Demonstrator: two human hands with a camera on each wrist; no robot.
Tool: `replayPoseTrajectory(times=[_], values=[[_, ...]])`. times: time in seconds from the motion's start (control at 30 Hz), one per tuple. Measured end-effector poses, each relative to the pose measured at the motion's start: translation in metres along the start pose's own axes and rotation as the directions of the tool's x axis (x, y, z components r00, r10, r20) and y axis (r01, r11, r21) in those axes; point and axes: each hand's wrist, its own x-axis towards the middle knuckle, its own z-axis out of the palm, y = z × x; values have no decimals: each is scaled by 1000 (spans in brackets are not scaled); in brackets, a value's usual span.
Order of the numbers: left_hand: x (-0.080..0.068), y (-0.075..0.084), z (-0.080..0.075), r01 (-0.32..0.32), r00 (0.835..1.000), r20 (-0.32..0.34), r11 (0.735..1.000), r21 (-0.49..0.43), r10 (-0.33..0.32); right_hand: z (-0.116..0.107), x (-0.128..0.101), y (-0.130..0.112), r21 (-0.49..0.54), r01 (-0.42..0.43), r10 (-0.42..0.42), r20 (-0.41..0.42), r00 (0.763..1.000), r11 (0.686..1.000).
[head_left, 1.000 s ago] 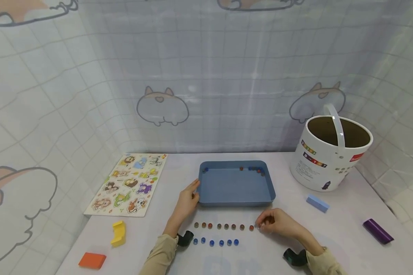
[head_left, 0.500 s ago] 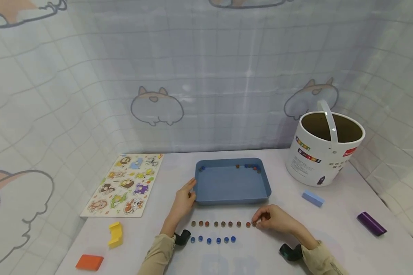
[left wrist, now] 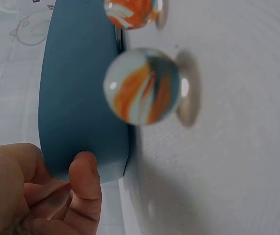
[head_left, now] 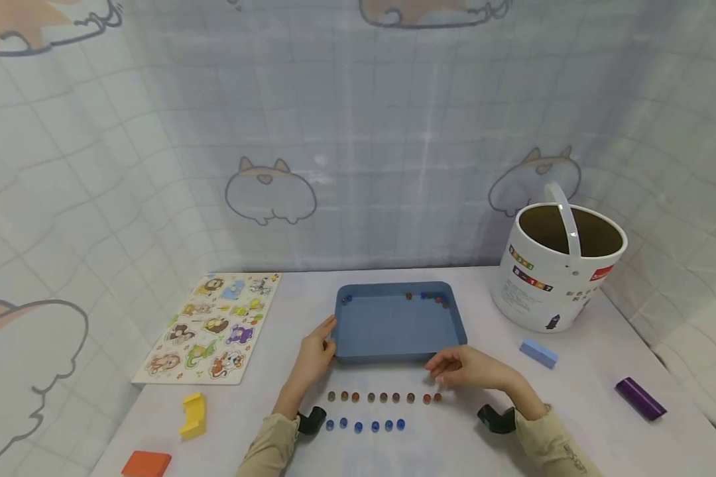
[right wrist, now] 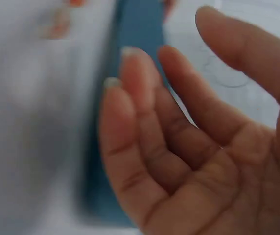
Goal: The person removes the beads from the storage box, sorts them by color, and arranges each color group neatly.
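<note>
A blue tray (head_left: 396, 328) lies near the table's back edge, with several marbles along its far side. My left hand (head_left: 311, 361) holds its front left corner, the thumb (left wrist: 85, 176) against the wall in the left wrist view. In front of the tray runs a row of several orange-streaked marbles (head_left: 384, 397), and nearer me a row of blue marbles (head_left: 375, 427). My right hand (head_left: 471, 368) hovers between the row's right end and the tray's front wall. Its loosely bent fingers (right wrist: 118, 122) hold nothing in the right wrist view.
On the left lie an animal puzzle board (head_left: 215, 328), a yellow block (head_left: 193, 417) and an orange block (head_left: 146, 464). A white bucket (head_left: 528, 305) with a handle stands back right. Near it are a light blue block (head_left: 538, 353) and a purple block (head_left: 640, 399).
My right hand set a marble at the right end of the orange-streaked row, let go and moved up toward the tray. The left hand stays at the tray's corner.
</note>
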Motion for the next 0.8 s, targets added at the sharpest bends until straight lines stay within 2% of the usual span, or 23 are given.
replayPoseTrajectory(times=[0.17,0.33,0.5,0.8], values=[[-2,0,-1,1,1000,4,1000,-2,-1,-15,15,-25,4,25,-25,53,998,1000],[0,3,-3,14,1000,-8,1000,-5,-14,-34,50,-45,65,30,-33,51,998,997],[1,4,-1,3,1000,-10,1000,5,-3,-45,89,-47,83,-13,12,13,1000,996],[-1,4,-1,-12,1000,-21,1000,1,12,-50,149,-49,148,-80,80,2,997,986]])
